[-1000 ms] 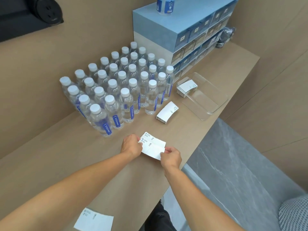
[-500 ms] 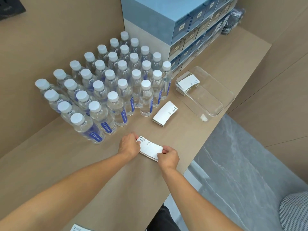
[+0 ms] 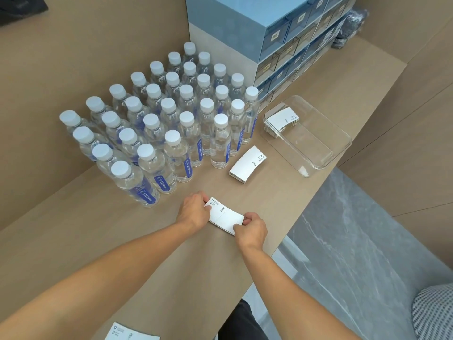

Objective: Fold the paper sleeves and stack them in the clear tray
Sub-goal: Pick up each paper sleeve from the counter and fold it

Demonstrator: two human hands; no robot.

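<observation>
A white paper sleeve [image 3: 225,215] lies folded flat on the tan counter near its front edge. My left hand [image 3: 193,211] pinches its left end and my right hand [image 3: 250,229] pinches its right end. Farther back, a small pile of folded sleeves [image 3: 247,165] rests on the counter beside the bottles. The clear tray [image 3: 318,153] stands at the right, with a stack of folded sleeves [image 3: 282,120] in its far left corner. Another flat sleeve [image 3: 127,334] shows at the bottom edge.
Several rows of capped water bottles [image 3: 171,133] fill the counter's left and back. A blue drawer cabinet [image 3: 269,38] stands behind them, with a dark bundle [image 3: 348,28] at the far right. The counter edge drops to a grey floor [image 3: 355,241] on the right.
The sleeve was open and spread a second ago; it is now folded over into a narrower flat strip held at both ends. The camera has tilted down and closer.
</observation>
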